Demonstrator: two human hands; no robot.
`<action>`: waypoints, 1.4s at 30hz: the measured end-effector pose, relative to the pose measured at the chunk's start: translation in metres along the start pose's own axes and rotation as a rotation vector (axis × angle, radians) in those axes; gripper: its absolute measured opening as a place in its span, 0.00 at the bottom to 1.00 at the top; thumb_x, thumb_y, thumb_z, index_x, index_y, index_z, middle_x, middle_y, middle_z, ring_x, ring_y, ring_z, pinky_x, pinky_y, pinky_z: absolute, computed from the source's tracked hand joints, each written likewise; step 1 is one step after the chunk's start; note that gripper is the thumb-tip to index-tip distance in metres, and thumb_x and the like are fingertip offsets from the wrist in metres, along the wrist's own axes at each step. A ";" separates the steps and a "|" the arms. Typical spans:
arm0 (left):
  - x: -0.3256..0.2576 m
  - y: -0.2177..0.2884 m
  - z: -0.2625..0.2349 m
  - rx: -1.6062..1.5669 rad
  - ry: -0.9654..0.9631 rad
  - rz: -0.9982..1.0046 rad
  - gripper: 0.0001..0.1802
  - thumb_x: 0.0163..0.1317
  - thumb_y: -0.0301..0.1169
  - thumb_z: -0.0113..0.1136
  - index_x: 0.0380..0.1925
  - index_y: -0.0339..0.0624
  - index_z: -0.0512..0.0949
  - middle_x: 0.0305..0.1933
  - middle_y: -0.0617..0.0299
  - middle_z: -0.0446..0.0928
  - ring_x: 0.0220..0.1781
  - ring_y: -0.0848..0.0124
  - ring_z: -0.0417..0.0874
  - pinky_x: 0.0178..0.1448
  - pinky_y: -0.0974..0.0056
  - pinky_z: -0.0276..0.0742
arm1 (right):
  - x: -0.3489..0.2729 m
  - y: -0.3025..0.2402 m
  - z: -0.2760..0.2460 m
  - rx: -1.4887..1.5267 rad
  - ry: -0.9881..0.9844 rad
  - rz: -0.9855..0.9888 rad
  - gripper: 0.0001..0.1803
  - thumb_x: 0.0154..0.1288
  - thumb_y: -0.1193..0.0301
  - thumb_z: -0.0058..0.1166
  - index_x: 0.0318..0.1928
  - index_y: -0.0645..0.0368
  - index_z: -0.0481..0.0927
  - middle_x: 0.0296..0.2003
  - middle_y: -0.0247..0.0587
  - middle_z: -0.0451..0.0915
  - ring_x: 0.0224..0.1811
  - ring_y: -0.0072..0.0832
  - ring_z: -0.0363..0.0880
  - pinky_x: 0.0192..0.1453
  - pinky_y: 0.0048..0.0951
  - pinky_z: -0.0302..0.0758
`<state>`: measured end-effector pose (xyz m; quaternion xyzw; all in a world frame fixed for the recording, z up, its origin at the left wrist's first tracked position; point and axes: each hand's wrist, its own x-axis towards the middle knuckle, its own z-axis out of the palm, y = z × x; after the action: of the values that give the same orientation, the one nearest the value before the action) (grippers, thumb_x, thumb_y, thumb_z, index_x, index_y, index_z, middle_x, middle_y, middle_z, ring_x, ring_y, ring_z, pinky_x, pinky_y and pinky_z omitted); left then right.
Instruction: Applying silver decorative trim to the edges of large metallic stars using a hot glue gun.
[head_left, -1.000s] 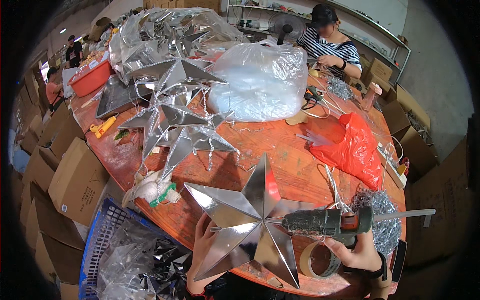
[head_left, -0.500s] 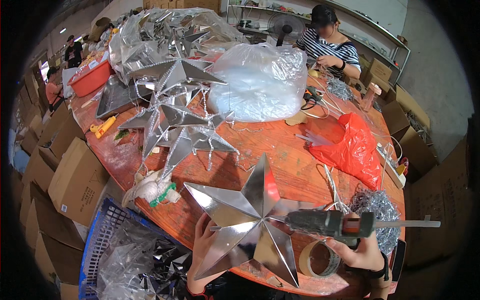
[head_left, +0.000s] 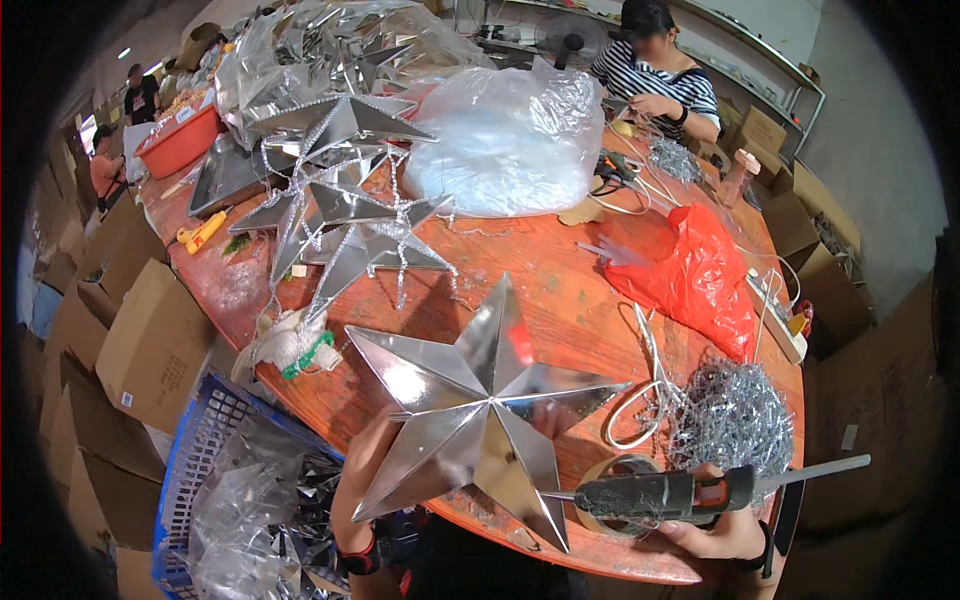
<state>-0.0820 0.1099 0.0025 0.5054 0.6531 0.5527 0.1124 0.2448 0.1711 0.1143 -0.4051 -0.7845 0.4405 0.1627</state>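
A shiny silver six-pointed star (head_left: pixel 440 440) is held up over the table's near edge. My left hand (head_left: pixel 372 445) grips it from behind at the left; most of its fingers are hidden by the star. My right hand (head_left: pixel 725 535) is closed around a dark glue gun (head_left: pixel 640 495) with a pale glue stick (head_left: pixel 825 468) jutting from its back. The gun's nozzle is at the star's lower right point. Partly under the gun lies a roll of tape (head_left: pixel 600 470). Scissors with white handles (head_left: pixel 632 425) lie just beyond, beside a tangle of silver tinsel (head_left: pixel 735 415).
Finished-looking silver stars with bead trim (head_left: pixel 345 205) are stacked at left, near a yellow glue gun (head_left: pixel 203 232). A clear plastic bag (head_left: pixel 510 150) and a red bag (head_left: pixel 690 285) sit on the orange table. A blue basket (head_left: pixel 180 500) stands below left. A co-worker (head_left: pixel 655 75) sits opposite.
The glue gun has moved down from the star's centre to its lower right point. The star has shifted slightly left and up in the picture, still in my left hand.
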 end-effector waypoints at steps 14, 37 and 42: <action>0.003 -0.015 0.005 0.139 0.115 0.094 0.14 0.53 0.30 0.58 0.27 0.35 0.62 0.25 0.55 0.62 0.27 0.64 0.66 0.33 0.66 0.66 | 0.016 0.007 0.011 -0.198 0.177 -0.273 0.21 0.50 0.53 0.66 0.29 0.61 0.81 0.20 0.41 0.77 0.18 0.33 0.78 0.22 0.28 0.72; 0.002 -0.026 0.005 0.018 0.259 0.000 0.17 0.62 0.38 0.51 0.24 0.33 0.69 0.22 0.64 0.69 0.28 0.79 0.68 0.35 0.73 0.66 | -0.029 0.010 -0.011 -0.087 -0.040 -0.240 0.14 0.50 0.64 0.68 0.32 0.60 0.80 0.24 0.37 0.80 0.23 0.26 0.80 0.27 0.25 0.75; 0.004 -0.027 0.005 -0.135 0.331 0.034 0.10 0.64 0.32 0.51 0.29 0.35 0.70 0.31 0.63 0.70 0.34 0.77 0.70 0.43 0.72 0.65 | -0.027 0.005 -0.007 -0.035 -0.043 -0.212 0.13 0.51 0.64 0.67 0.30 0.58 0.80 0.24 0.34 0.80 0.23 0.26 0.80 0.25 0.23 0.73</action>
<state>-0.0951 0.1194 -0.0201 0.4097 0.6155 0.6727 0.0277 0.2683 0.1555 0.1167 -0.3130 -0.8339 0.4155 0.1846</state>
